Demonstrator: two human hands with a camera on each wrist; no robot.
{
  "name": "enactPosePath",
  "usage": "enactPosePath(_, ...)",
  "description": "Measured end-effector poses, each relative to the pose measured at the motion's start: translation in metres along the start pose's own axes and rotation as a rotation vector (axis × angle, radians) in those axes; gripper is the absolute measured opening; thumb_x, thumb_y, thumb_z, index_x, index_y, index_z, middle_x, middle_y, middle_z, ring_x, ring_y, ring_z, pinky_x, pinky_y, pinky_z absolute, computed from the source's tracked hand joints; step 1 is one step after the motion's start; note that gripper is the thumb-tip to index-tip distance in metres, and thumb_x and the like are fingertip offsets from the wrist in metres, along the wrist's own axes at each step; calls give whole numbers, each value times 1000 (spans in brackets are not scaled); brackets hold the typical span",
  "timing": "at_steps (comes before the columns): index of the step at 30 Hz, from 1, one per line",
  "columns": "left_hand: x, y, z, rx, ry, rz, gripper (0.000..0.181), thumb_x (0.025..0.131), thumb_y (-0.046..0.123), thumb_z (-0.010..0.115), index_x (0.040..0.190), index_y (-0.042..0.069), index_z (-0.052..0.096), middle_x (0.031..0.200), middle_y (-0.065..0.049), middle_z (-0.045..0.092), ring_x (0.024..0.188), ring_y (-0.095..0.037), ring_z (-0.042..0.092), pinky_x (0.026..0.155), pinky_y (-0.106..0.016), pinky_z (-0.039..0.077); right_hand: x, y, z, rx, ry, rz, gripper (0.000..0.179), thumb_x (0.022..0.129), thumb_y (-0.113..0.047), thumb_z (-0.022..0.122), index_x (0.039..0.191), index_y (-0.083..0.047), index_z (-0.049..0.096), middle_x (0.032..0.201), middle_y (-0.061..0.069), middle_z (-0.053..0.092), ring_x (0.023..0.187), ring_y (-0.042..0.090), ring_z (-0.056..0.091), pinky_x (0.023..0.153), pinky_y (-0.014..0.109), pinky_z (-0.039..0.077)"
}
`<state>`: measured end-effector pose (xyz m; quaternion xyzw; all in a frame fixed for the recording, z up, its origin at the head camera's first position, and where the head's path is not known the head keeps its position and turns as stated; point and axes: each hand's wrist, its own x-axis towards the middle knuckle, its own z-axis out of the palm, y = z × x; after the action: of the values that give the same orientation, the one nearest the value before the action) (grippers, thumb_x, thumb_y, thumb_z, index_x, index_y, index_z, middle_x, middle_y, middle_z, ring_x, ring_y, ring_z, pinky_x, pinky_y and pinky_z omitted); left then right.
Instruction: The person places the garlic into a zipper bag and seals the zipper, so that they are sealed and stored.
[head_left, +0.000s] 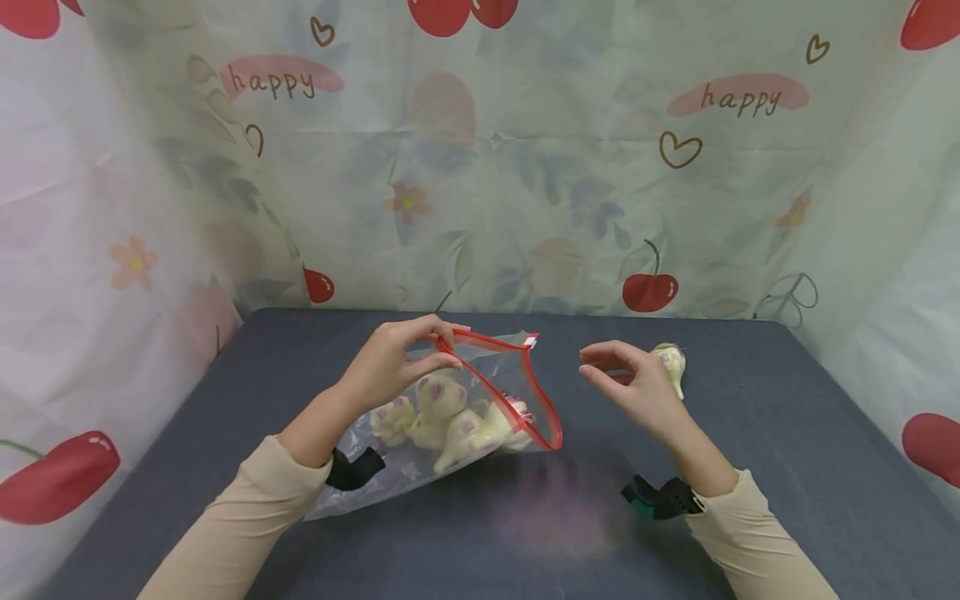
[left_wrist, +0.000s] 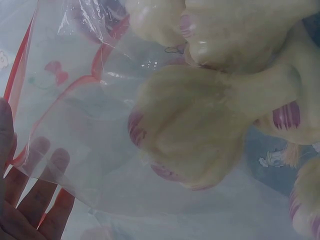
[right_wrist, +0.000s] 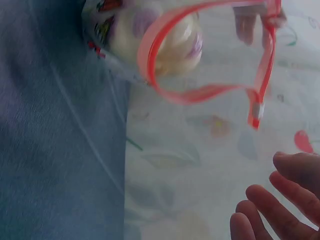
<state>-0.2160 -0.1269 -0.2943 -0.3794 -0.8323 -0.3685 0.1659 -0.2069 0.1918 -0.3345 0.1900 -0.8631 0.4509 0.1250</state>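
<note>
A clear zip bag (head_left: 420, 471) with a red zip rim lies tilted on the table, its mouth gaping toward the right. Inside are several cream garlic bulbs (left_wrist: 190, 125) with purple streaks. My left hand (head_left: 397, 354) pinches the rim at its upper left corner, thumb in front; in the left wrist view its fingers show through the film. Right of the mouth, my right hand (head_left: 633, 383) hovers with fingers relaxed and apart, holding nothing. Just behind it one loose garlic bulb (head_left: 673, 367) lies on the table, partly hidden by that hand.
The dark grey table (head_left: 787, 433) is enclosed by a printed fabric curtain (head_left: 525, 167) at the back and both sides. A thin grey cord (head_left: 798, 292) loops near the back right corner. Black straps (head_left: 660, 497) sit on both wrists.
</note>
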Motion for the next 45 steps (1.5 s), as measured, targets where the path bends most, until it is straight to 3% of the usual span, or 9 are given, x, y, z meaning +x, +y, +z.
enactPosePath(8,-1,0,0,-14,-1,8,21,73,16,72,86,12,57,101,-5,69,96,-18,66,79,-32,53,2,25,-17,-61,87,57,28,86,-23,63,110,-8,62,105,12,66,84,-16,54,72,13,47)
enactPosePath(18,-1,1,-1,10,1,-8,19,73,18,72,85,13,57,101,-3,68,94,-17,65,81,-33,52,2,58,-34,-141,187,193,39,87,-32,60,115,-5,59,111,17,62,82,-18,47,72,8,42)
enactPosePath(22,-1,1,-1,11,-2,-21,18,74,19,72,85,14,58,98,-3,68,93,-16,65,82,-33,52,3,79,-39,-98,273,233,38,84,-33,64,113,-9,61,109,11,63,84,-6,53,72,15,46)
enactPosePath(26,-1,1,0,12,-5,-33,18,74,20,71,85,14,57,93,-2,68,93,-16,65,83,-34,52,5,93,-43,-76,345,291,39,81,-37,66,112,-12,62,110,9,62,94,17,57,76,28,47)
enactPosePath(28,-1,1,0,15,-5,-37,18,74,20,71,85,14,57,90,-1,67,92,-15,65,83,-34,52,5,91,-43,-103,361,338,43,82,-38,65,115,-10,60,116,14,59,103,28,54,83,36,46)
enactPosePath(31,-1,1,0,21,-6,-39,18,74,20,71,85,14,57,87,1,66,89,-14,65,83,-35,51,6,95,-46,-132,355,381,46,85,-33,63,121,-6,55,126,19,53,112,37,49,90,46,42)
enactPosePath(34,-2,1,0,22,-5,-36,19,74,20,72,85,14,57,86,1,66,88,-14,65,83,-35,51,6,96,-49,-187,296,421,51,87,-31,59,129,-5,46,134,23,44,119,44,41,94,54,36)
enactPosePath(40,-2,1,0,21,-2,-31,19,74,18,72,84,14,57,91,-1,68,88,-14,65,83,-35,51,8,104,-50,-246,184,481,66,87,-36,59,139,-6,33,142,26,31,123,47,35,94,58,34)
enactPosePath(45,-2,2,-1,26,-5,-30,19,74,20,72,85,14,57,86,0,66,87,-13,65,83,-34,52,9,109,-49,-243,163,492,70,86,-36,61,140,-4,30,142,24,31,120,43,37,89,54,37)
